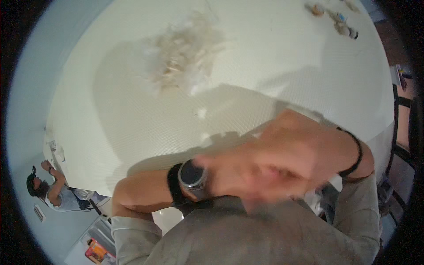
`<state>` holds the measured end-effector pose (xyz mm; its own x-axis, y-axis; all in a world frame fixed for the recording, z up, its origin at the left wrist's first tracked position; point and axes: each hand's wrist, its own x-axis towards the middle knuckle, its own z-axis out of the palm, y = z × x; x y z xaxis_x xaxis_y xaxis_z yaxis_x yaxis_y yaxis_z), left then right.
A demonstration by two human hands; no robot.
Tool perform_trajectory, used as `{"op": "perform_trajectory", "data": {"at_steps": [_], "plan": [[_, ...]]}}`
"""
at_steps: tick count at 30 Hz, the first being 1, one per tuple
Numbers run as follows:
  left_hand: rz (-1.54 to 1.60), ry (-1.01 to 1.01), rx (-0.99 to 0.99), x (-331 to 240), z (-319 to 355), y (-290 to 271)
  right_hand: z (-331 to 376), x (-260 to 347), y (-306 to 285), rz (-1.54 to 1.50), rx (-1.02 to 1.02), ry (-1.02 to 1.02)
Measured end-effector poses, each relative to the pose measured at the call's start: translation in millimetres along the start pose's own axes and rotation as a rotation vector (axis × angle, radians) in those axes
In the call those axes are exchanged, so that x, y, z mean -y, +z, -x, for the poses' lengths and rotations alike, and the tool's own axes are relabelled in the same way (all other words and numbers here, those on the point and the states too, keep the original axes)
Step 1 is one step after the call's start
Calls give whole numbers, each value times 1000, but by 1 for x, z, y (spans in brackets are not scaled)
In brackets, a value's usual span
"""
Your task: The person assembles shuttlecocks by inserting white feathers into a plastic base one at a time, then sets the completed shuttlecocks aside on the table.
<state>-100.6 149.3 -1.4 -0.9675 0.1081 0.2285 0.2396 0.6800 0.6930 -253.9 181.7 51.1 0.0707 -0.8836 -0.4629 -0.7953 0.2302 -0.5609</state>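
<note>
left hand (234, 174) blurred, wristwatch (192, 175) on wrist, fingers' spread cannot tell | right hand (293, 152) laid over the left, black wristband (355, 154), grip unreadable in blur | pile of pale shreds (183, 55) far up white table (274, 57), well apart from both hands | small jars (338, 20) at far edge

Head camera looks steeply down, close over the hands (265, 163) and white table (265, 62).

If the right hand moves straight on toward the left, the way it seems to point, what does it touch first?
Probably the left hand, which already overlaps the right hand near the wristwatch; motion blur hides exact contact and depth.
</note>
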Motion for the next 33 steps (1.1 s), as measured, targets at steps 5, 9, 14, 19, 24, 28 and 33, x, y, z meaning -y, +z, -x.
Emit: {"op": "perform_trajectory", "data": {"at_steps": [5,9,14,19,24,28,33], "plan": [[-201,48,33,5,15,17,-2,-2,6,-67,-142,-665],[-257,16,80,4,12,13,12,-7,3,-125,-78,-600],[-379,63,-19,9,13,5,23,6,-20,-288,-42,-286],[-449,-6,-12,-4,13,-14,-6,5,-8,-561,-28,-200],[-303,-132,-98,-36,36,-43,21,23,-10,-493,-145,-270],[377,-390,-323,-52,61,-63,78,47,0,-488,-135,-386],[844,-478,-303,-61,70,-37,78,18,63,-374,-408,-537]]}}
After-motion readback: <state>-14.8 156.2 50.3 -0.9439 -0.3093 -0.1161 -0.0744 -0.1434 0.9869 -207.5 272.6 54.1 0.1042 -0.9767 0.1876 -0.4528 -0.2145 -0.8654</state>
